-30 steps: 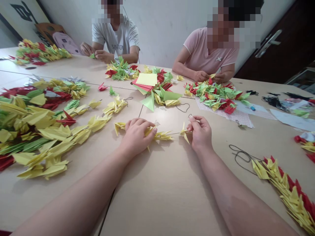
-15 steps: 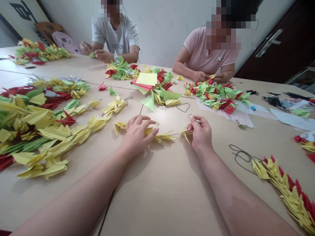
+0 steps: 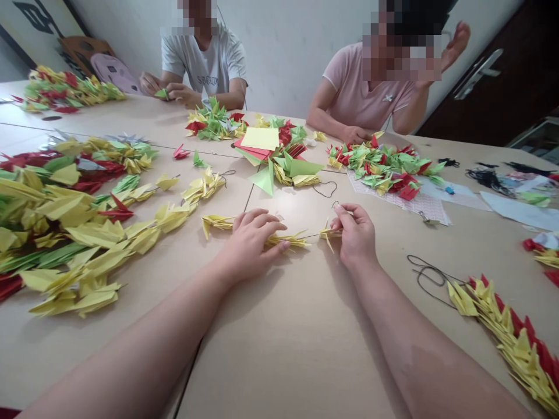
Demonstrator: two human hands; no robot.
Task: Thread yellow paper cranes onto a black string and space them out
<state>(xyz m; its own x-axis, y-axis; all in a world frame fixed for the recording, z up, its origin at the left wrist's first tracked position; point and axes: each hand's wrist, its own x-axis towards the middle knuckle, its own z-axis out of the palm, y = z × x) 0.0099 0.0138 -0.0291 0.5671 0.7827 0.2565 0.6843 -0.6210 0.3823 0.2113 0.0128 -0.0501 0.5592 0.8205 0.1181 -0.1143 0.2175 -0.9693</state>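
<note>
Now holding crane chain (image 3: 293, 240) against tabletop (image 3: 283, 337) with left hand (image 3: 251, 244), pinching yellow crane (image 3: 326, 234) in right hand (image 3: 356, 235); probably best to keep wire (image 3: 314, 235) taut.

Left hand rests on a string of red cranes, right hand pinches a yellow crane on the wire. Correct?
Not quite. The head view shows the string under the left hand is yellow, not red. The right hand does pinch a yellow crane on the wire.
</note>
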